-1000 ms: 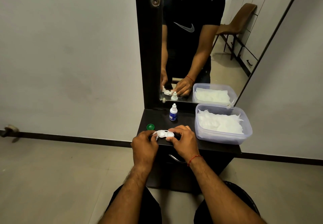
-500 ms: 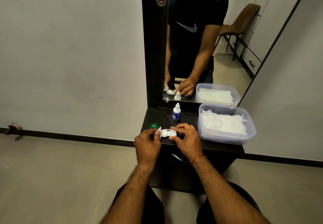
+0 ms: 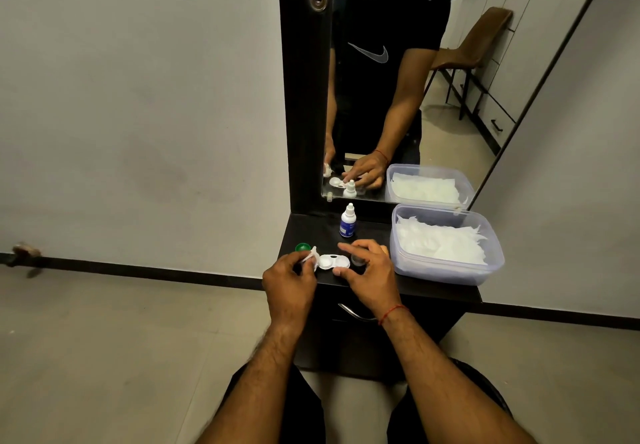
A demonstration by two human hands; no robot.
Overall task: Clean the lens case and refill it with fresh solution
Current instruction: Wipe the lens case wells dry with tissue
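"Case [image 3: 333,262] position?"
"Flat on the cabinet [image 3: 311,230], both wells open upward, between the hands, so it cannot slide during wiping."
"Left hand [image 3: 289,277]?"
"Fingers curled, pinching a tissue [image 3: 310,257] at the case's left end, probably to dry that well."
"Right hand [image 3: 367,270]?"
"Thumb and forefinger bracket the right end. The curled fingers appear to hold a dark cap [image 3: 356,260], though the view is poor. The green cap [image 3: 302,247] lies aside. The bottle [image 3: 347,220] stands behind, within reach for refilling."
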